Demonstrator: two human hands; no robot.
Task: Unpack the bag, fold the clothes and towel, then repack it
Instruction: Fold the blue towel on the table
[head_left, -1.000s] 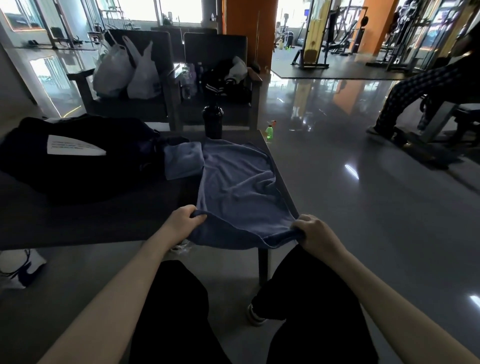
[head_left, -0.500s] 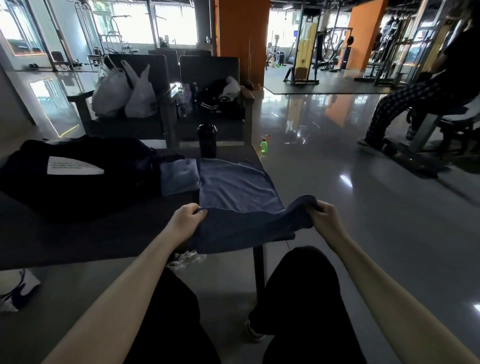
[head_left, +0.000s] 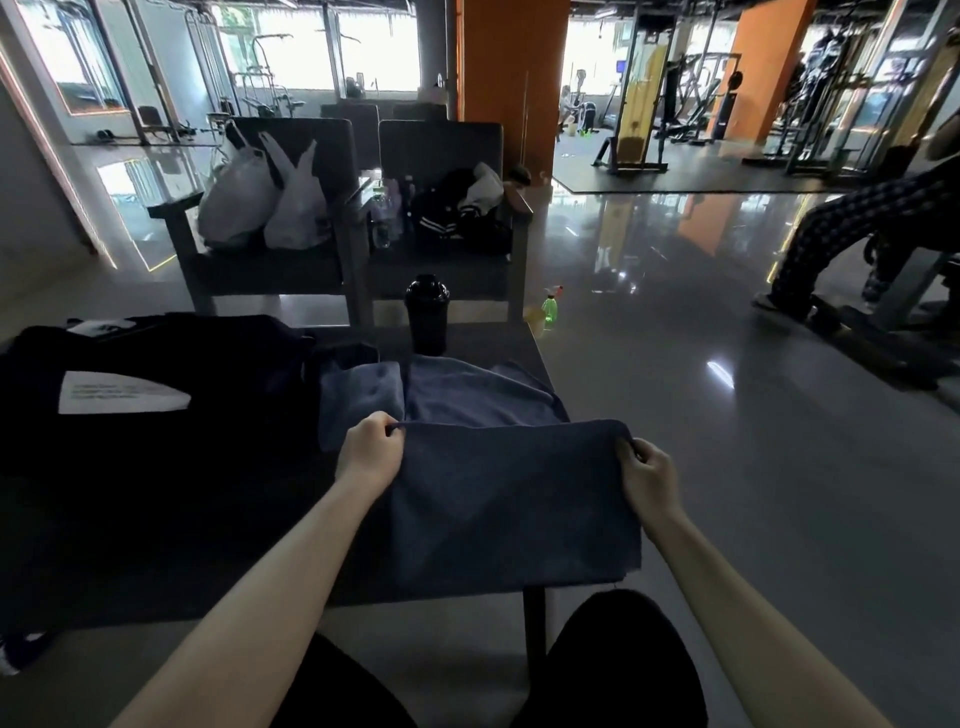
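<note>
Reaching forward with both arms, pinching one towel (head_left: 511, 499) corner in the left hand (head_left: 370, 451), the other in the right hand (head_left: 647, 470), fingers curled.

The towel's (head_left: 514, 499) near edge is now lifted, apparently folding forward.

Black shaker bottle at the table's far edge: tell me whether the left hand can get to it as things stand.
Probably, once freed: the left hand pinches a corner of the blue-grey cloth towel. Only flat towel lies between it and the black shaker bottle, which stands upright beyond.
</note>
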